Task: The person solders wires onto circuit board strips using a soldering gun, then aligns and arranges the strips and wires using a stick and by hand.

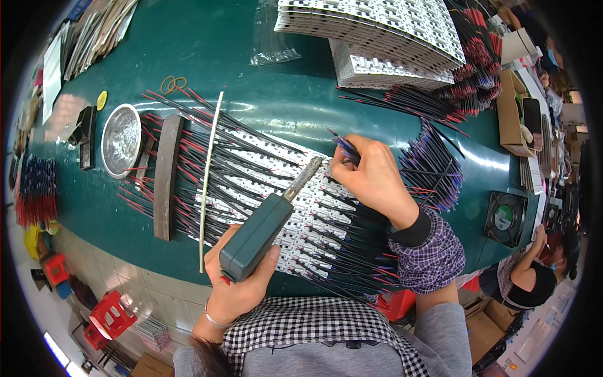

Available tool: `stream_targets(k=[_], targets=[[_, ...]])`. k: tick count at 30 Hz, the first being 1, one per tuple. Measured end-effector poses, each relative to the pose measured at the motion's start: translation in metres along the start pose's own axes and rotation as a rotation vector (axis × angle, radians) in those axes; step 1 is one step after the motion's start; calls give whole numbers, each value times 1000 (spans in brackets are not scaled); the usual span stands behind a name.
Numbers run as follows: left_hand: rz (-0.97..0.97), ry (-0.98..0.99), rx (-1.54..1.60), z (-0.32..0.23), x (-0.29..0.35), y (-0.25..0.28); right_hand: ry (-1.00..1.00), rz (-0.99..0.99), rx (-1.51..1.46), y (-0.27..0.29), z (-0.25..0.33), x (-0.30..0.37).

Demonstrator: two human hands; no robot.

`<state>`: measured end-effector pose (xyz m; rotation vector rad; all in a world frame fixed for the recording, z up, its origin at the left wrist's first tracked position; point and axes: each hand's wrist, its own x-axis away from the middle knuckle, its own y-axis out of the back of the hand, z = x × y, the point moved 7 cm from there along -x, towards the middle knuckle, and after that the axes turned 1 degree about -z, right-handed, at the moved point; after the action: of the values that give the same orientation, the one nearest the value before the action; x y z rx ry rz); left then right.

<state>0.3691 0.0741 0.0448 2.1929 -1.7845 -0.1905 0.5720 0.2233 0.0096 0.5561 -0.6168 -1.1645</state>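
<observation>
My left hand is wrapped round the dark green body of a soldering iron. The iron's thick metal tip points up and right, to the top edge of a white circuit board panel. At that edge my right hand pinches a small bunch of dark wires with purple and red ends. Rows of black and red wires run off both sides of the panel. A pale thin strip and a dark curved bar lie across the left-hand wires. Whether the tip touches the board is too small to tell.
Stacked white panels stand at the back, beside bundled wires. A wire pile lies right of my hand. A metal bowl is at left, a black fan at right. Another person sits at far right.
</observation>
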Motion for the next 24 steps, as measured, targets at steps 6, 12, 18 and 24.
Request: stream_targets(k=[6,12,18,24], targets=[[41,24,-15,0,-2,-3,16,-26,-9,0,2,1],[63,55,-20,3,-2,-4,58,-33,6,-2,0,1],[39,70,23,4,-2,-3,103,-51,37,-3,4,6],[-75,18,-62,10,14,13,135,-53,64,-6,7,7]])
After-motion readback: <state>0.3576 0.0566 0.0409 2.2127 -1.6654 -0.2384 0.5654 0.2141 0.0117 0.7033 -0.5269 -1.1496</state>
